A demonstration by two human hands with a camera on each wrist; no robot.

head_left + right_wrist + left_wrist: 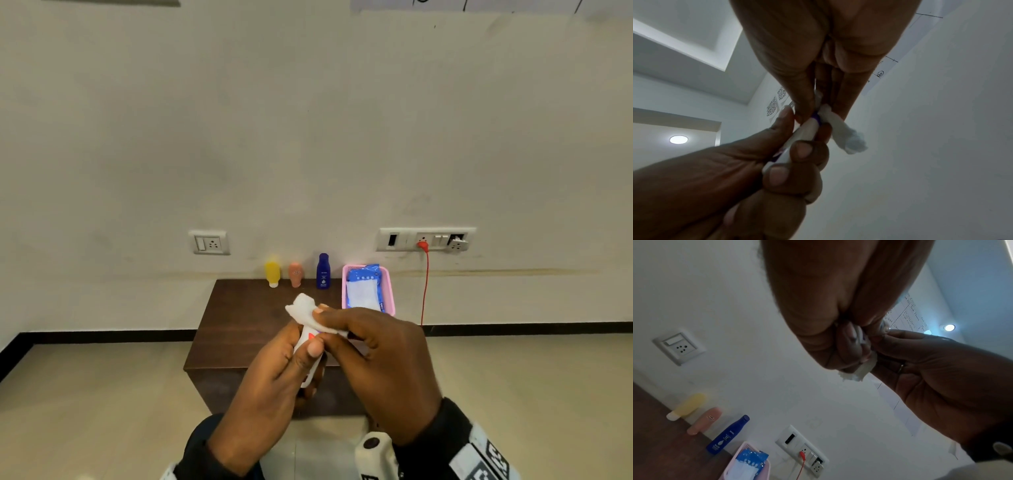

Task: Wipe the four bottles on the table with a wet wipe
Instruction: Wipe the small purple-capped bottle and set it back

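Note:
My left hand (291, 363) grips a small white bottle (306, 342) with red and purple print, held up in front of me above the table. My right hand (352, 329) pinches a white wet wipe (303, 310) around the bottle's upper end. In the right wrist view the wipe (846, 138) bunches beside the white bottle (805, 131). In a row against the wall at the table's back stand a yellow bottle (272, 273), a peach bottle (295, 274) and a dark blue bottle (323, 270).
A pink tray (390, 291) at the back right of the dark wooden table (239, 308) holds a blue pack of wipes (363, 284). A red cable (424, 287) hangs from a wall socket to the right. Pale floor surrounds the small table.

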